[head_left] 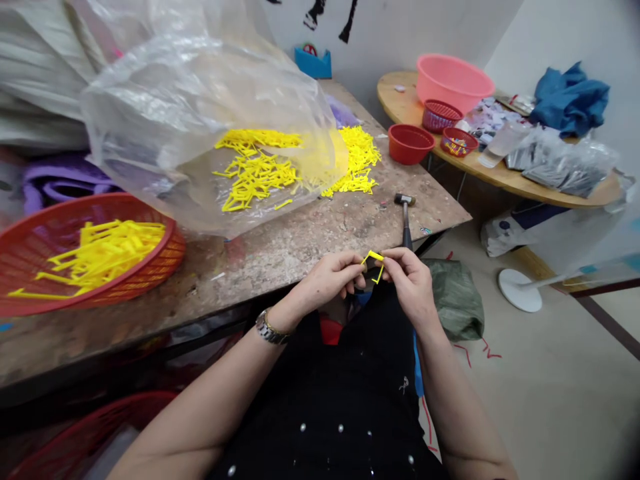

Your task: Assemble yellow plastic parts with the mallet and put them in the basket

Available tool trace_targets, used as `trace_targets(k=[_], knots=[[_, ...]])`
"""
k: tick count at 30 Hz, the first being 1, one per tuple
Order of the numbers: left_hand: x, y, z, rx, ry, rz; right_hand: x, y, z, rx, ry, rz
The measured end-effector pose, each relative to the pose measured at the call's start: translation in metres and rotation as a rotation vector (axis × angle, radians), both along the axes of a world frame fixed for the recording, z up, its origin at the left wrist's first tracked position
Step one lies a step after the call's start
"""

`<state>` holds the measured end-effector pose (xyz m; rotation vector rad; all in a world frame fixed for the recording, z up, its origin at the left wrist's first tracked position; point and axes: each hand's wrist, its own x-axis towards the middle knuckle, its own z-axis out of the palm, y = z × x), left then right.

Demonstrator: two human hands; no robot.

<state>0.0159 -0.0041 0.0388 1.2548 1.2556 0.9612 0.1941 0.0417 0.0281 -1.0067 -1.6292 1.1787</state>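
Between my two hands is a thin, bent yellow plastic piece [376, 256], held just off the table's front edge. My left hand [336, 275], with a metal watch at the wrist, pinches its left end. The fingers of my right hand [411, 283] are closed on its right side, and one thin leg with a hooked tip hangs below. A hammer [406, 217] lies on the table just beyond my right hand. Loose yellow pieces [357, 160] are heaped farther back, some inside a large clear plastic bag [200, 100].
A red basket [173, 247] of yellow pieces stands at the left of the worn table [280, 250]. A red bowl [411, 145] sits at its far right corner. Beyond, a round wooden table [545, 188] bears a pink basin [453, 80] and bags. A green sack [455, 300] rests on the floor.
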Motion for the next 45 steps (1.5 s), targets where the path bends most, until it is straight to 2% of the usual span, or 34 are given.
trace_targets(k=[3, 7, 10, 15, 17, 19, 21, 23, 26, 30, 33, 37, 40, 45], knots=[[-0.014, -0.009, 0.012, 0.051, 0.128, 0.065, -0.001, -0.001, 0.0, 0.004, 0.023, 0.003], [-0.054, -0.03, 0.03, 0.149, 0.334, 0.25, 0.0, 0.0, -0.002, 0.033, 0.002, -0.005], [-0.09, -0.054, 0.047, 0.191, 0.446, 0.474, 0.001, 0.001, -0.005, 0.041, -0.034, 0.009], [-0.136, -0.102, 0.08, 0.24, 0.652, 0.925, 0.001, 0.0, -0.011, 0.049, -0.09, 0.05], [-0.156, -0.118, 0.085, 0.232, 0.761, 1.1, -0.001, 0.0, -0.013, 0.051, -0.101, 0.065], [-0.178, -0.129, 0.083, 0.271, 0.97, 1.214, -0.002, 0.001, -0.015, 0.061, -0.111, 0.081], [-0.196, -0.134, 0.077, 0.373, 1.274, 1.23, -0.003, 0.002, -0.017, 0.08, -0.125, 0.102], [-0.204, -0.131, 0.069, 0.468, 1.42, 1.231, -0.003, 0.003, -0.019, 0.103, -0.148, 0.128], [-0.189, -0.112, 0.06, 0.563, 1.33, 1.158, -0.004, 0.002, -0.02, 0.127, -0.179, 0.152], [-0.149, -0.058, 0.047, 0.606, 1.171, 0.812, -0.003, -0.002, -0.02, 0.135, -0.188, 0.165], [-0.137, -0.009, 0.033, 0.469, 1.231, 0.616, 0.001, -0.005, -0.019, 0.142, -0.201, 0.181], [-0.144, 0.043, 0.014, 0.155, 1.392, 0.461, 0.009, -0.009, -0.018, 0.159, -0.237, 0.189], [-0.151, 0.066, 0.004, -0.011, 1.419, 0.404, 0.015, -0.011, -0.017, 0.177, -0.242, 0.184], [-0.158, 0.082, -0.007, -0.104, 1.393, 0.421, 0.014, -0.013, -0.016, 0.164, -0.228, 0.214]])
